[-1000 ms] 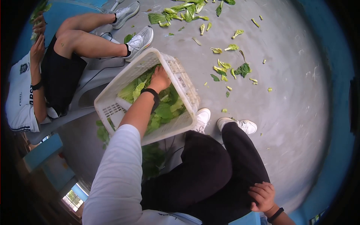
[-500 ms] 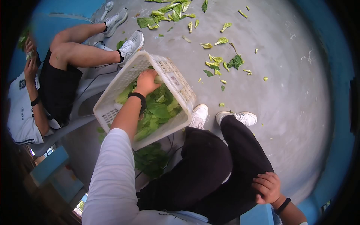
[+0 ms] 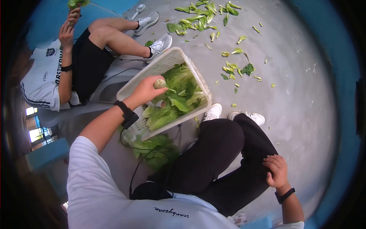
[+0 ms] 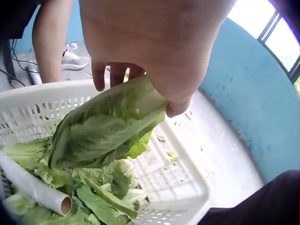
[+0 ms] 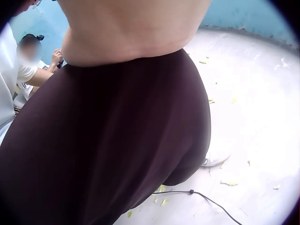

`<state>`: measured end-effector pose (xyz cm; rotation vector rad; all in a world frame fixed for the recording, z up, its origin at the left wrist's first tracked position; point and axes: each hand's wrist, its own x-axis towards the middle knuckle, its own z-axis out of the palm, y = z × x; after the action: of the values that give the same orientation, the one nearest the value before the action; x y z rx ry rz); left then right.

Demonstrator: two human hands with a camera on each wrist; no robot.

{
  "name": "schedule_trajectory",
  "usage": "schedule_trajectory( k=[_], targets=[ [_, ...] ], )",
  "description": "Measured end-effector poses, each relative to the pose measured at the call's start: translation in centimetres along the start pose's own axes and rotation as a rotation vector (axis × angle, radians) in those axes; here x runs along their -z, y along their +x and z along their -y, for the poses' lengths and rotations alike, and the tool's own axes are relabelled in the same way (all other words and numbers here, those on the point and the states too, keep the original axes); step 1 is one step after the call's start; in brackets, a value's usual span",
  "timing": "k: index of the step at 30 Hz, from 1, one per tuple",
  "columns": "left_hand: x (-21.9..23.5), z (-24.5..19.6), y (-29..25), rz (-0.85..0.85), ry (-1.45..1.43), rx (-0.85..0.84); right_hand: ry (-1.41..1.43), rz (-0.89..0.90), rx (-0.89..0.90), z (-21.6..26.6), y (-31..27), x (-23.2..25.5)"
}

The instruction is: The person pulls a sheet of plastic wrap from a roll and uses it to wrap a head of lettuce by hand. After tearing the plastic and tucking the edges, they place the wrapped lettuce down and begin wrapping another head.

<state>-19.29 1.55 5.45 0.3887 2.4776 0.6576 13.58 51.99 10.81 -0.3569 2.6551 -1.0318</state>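
Observation:
Over the near left side of a white plastic basket (image 3: 206, 91), my left hand (image 3: 144, 91) grips a head of lettuce (image 4: 110, 124) near its pale stem end. The cut end faces up in the head view; in the left wrist view the leaves hang down to the left, above the basket. Loose green leaves (image 3: 179, 103) and more heads lie inside, along with a roll of clear film on a cardboard tube (image 4: 44, 190). My right hand (image 3: 275, 170) rests on my right thigh with loosely bent fingers, holding nothing.
A seated person (image 3: 72, 68) to the left handles greens. Leaf scraps (image 3: 230, 70) and a leaf pile (image 3: 198, 19) lie on the grey floor (image 3: 289, 114). More greens (image 3: 156, 150) sit below the basket, beside a black cable (image 3: 133, 168). A blue wall (image 4: 243, 93) curves round the right.
My left hand has come up from inside the basket with the head of lettuce. The head view has shifted, so the basket appears further right. My right hand stays on the thigh.

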Motion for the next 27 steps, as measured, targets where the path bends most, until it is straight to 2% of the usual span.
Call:
schedule_trajectory(
  k=[1, 4, 5, 8, 14, 18, 19, 24, 25, 27],
  targets=[
    [1.1, -1.3, -1.7, 0.03, -0.013, 0.014, -0.001, -0.028, -0.002, 0.2, -0.1, -0.2],
    [2.2, -3.0, -6.7, -0.036, 0.003, -0.02, 0.008, -0.072, -0.02, 1.0, -0.7, -0.7],
    [2.1, -4.0, -8.4, -0.133, -0.109, -0.016, 0.008, -0.081, -0.026, 1.2, -1.0, -0.8],
    [3.0, -6.9, -12.2, -0.218, -0.283, 0.086, 0.005, -0.105, -0.038, 1.7, -1.1, -0.8],
    [3.7, -8.1, -14.6, -0.454, -0.513, -0.031, 0.015, -0.188, -0.087, 2.3, -2.4, -1.0],
    [4.3, -12.1, -15.2, -0.486, -0.591, -0.096, -0.055, -0.279, -0.186, 3.3, -3.8, -1.3],
    [4.1, -13.6, -15.3, -0.473, -0.58, -0.132, -0.033, -0.367, -0.267, 3.6, -4.3, -1.9],
    [2.1, -21.3, -16.7, 0.021, -1.074, -0.153, 0.123, -0.734, -0.601, 4.5, -8.1, -6.6],
    [1.8, -22.9, -17.3, 0.127, -1.183, -0.157, 0.135, -0.695, -0.649, 4.8, -9.1, -7.3],
    [1.1, -25.8, -18.4, 0.285, -1.159, -0.215, 0.133, -0.708, -0.647, 5.9, -10.7, -8.6]
  ],
)
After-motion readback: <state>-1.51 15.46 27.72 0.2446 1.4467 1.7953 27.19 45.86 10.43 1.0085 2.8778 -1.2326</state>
